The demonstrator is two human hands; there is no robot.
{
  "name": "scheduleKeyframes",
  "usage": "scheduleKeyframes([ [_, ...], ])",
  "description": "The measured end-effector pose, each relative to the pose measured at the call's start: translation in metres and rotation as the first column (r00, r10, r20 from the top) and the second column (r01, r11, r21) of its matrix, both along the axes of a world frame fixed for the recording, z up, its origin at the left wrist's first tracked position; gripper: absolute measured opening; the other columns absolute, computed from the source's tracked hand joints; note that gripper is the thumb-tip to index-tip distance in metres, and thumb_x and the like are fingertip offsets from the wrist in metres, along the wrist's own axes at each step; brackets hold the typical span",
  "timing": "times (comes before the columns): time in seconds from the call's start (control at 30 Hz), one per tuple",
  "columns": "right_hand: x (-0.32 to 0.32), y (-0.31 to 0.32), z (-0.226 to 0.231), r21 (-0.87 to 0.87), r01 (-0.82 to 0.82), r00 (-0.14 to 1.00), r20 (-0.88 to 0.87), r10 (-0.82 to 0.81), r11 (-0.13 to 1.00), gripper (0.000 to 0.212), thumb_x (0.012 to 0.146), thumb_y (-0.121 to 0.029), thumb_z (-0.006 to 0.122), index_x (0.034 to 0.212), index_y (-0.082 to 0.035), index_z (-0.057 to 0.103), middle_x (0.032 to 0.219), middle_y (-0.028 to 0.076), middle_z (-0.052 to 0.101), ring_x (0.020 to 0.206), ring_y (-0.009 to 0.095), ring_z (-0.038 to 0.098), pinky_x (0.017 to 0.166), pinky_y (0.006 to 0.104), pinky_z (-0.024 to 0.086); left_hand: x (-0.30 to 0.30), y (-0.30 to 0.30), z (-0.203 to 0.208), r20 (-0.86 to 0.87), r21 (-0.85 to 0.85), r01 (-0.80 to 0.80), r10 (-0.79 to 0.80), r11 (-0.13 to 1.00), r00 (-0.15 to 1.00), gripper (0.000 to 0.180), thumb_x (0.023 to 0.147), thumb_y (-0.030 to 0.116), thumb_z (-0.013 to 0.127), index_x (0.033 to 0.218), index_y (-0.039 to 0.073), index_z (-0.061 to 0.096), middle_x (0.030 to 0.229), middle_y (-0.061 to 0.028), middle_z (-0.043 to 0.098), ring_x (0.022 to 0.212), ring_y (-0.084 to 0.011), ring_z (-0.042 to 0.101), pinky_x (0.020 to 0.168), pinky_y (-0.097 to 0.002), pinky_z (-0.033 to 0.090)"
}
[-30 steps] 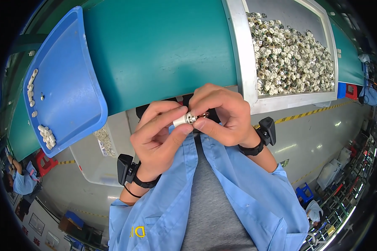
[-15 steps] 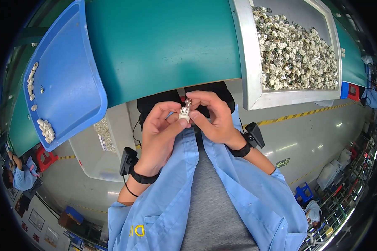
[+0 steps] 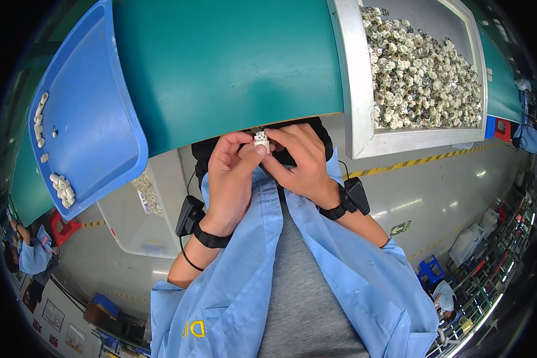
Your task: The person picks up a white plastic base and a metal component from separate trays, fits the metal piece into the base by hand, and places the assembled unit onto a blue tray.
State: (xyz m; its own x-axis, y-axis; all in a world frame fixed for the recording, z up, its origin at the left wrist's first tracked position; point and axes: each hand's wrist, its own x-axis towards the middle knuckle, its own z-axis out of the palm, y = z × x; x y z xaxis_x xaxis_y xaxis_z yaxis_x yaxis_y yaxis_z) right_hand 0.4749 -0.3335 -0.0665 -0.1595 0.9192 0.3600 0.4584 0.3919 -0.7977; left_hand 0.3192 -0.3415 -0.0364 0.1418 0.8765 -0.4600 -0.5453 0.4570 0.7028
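Just off the near edge of the green table, a small white plastic fitting [image 3: 261, 143] with slots in its upper end is held between my two hands. My left hand [image 3: 230, 185] is closed on it, thumb against its lower front and index finger at its upper side. From the other side, my right hand [image 3: 304, 164] pinches the same fitting, index fingertip near its top and thumb beside its base. The fingers cover parts of its sides. Whether the clear piece is still at its top I cannot tell.
A blue tray [image 3: 92, 113] at the left bears several white cylindrical pieces [image 3: 63, 190] and a tiny metallic part [image 3: 55, 132]. At the right stands a metal-framed bin [image 3: 357, 89] of white and shiny parts [image 3: 420, 77]. A translucent tub [image 3: 125, 227] stands below the tray.
Both hands have moved slightly up toward the table edge with the white fitting. A clear rounded piece showed above it under my right fingers before; now it no longer shows plainly.
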Motion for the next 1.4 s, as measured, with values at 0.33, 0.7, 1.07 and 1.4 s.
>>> scheduleKeyframes([
  [0.33, -0.001, 0.007, 0.005, 0.049, 0.042, 0.999, -0.007, -0.041, 0.998, 0.039, 0.07, -0.001, 0.08, 0.107, 0.001, 0.068, 0.085, 0.009, 0.067, 0.073, 0.023, 0.061, 0.065, 0.031, 0.049, 0.002, 0.003, -0.002, -0.036, -0.07, 0.156, -0.159, 0.985, 0.987, 0.027, 0.103, 0.024, 0.052, 0.106, -0.001, 0.063, 0.099, -0.0064, 0.066, 0.093, -0.0125, 0.061, 0.087, -0.0296, 0.048],
  [0.7, 0.007, 0.007, 0.005, 0.047, 0.01, 1.0, -0.017, -0.009, 0.999, 0.027, 0.071, 0.0, 0.08, 0.093, 0.0, 0.066, 0.082, 0.009, 0.065, 0.072, 0.025, 0.061, 0.065, 0.0335, 0.048, 0.01, 0.004, -0.004, -0.018, -0.062, 0.193, -0.195, 0.979, 0.981, 0.03, 0.106, 0.026, 0.049, 0.104, 0.0, 0.062, 0.097, -0.0038, 0.065, 0.09, -0.01, 0.059, 0.085, -0.0275, 0.047],
  [1.07, 0.006, 0.015, -0.001, 0.104, 0.008, 0.998, -0.057, -0.002, 0.995, 0.027, 0.068, 0.001, 0.08, 0.092, 0.002, 0.067, 0.084, 0.01, 0.065, 0.074, 0.028, 0.061, 0.066, 0.0354, 0.048, 0.013, 0.004, -0.016, -0.143, 0.019, 0.164, -0.159, 0.986, 0.977, 0.03, 0.107, 0.024, 0.046, 0.103, -0.001, 0.061, 0.096, -0.0004, 0.061, 0.088, -0.0054, 0.051, 0.081, -0.0233, 0.043],
  [1.4, 0.005, 0.015, -0.001, 0.113, 0.007, 1.0, -0.024, -0.005, 0.994, 0.027, 0.068, 0.0, 0.08, 0.092, 0.001, 0.069, 0.087, 0.011, 0.063, 0.078, 0.028, 0.062, 0.07, 0.0363, 0.048, 0.015, 0.003, -0.017, -0.123, 0.039, 0.128, -0.123, 0.991, 0.985, 0.03, 0.107, 0.026, 0.046, 0.105, -0.001, 0.061, 0.097, -0.0009, 0.061, 0.088, -0.0063, 0.052, 0.08, -0.0237, 0.043],
])
